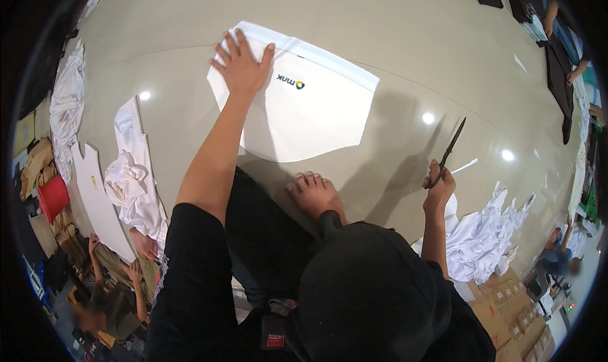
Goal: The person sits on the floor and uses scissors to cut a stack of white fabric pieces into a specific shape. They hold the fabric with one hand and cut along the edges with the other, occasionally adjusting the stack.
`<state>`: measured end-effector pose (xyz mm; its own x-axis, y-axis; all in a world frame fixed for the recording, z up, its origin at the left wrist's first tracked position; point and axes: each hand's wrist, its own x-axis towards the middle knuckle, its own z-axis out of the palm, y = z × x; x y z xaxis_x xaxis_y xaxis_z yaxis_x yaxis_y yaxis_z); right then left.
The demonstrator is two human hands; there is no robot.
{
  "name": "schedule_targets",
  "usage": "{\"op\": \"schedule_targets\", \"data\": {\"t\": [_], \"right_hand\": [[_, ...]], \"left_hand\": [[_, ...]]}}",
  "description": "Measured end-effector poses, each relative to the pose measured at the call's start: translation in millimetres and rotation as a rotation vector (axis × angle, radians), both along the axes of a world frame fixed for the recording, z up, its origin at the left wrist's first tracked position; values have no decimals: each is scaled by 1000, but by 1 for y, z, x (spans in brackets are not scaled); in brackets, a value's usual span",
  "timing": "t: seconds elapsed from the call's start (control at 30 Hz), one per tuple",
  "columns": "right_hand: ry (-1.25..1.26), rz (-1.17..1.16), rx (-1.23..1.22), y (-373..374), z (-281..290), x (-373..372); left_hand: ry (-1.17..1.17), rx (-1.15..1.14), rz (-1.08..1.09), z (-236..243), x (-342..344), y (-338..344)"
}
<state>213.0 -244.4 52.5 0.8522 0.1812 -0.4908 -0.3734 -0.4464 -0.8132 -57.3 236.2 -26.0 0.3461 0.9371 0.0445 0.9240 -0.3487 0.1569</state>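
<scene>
A white cut fabric panel (297, 121) with a small printed logo lies flat on the glossy floor. My left hand (244, 64) rests on its far left corner, fingers spread and pressing flat. Along the panel's far edge runs a folded, bluish-white band (323, 57). Off to the right, apart from the panel, my right hand (440, 183) grips dark scissors (451, 148) by the handles. Their blades point up and away and look closed. My bare foot (316, 194) is on the floor just below the panel's near edge.
White fabric scraps (484, 235) are heaped at the right, above cardboard boxes (516, 305). To the left lie another white panel (98, 194) and crumpled white cloth (130, 178), near a red bucket (53, 197). Other people work at both sides; dark cloth (557, 77) lies far right.
</scene>
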Motion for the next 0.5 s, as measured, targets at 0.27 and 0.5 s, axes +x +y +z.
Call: {"op": "schedule_targets", "data": {"t": [0.27, 0.5], "right_hand": [[-7, 43, -33, -2, 6, -14], [153, 219, -79, -13, 11, -47]], "left_hand": [[-153, 94, -665, 4, 142, -19], [-308, 87, -589, 18, 154, -50]]}}
